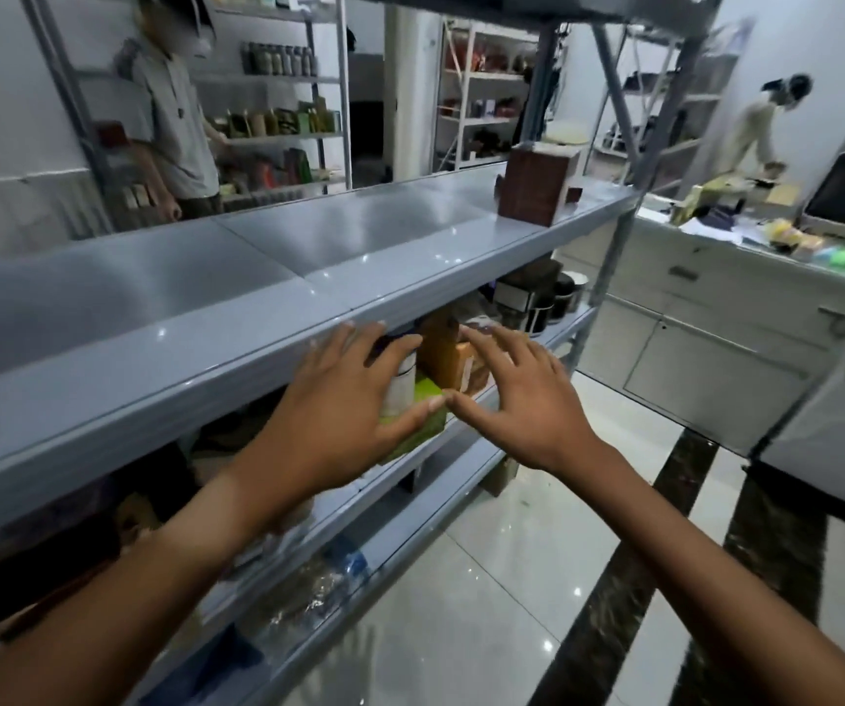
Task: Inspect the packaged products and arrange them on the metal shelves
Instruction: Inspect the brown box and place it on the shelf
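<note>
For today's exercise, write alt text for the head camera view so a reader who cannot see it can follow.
Two hands reach under a grey metal shelf: the left hand holds a white bottle by a green box, the right hand hovers open near an orange box. A brown box stands above.

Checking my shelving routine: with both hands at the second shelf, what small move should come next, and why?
Probably close the left hand round the white-labelled package and draw it out to inspect. Its fingers already wrap it, while the right hand hovers open beside the orange box.
</note>
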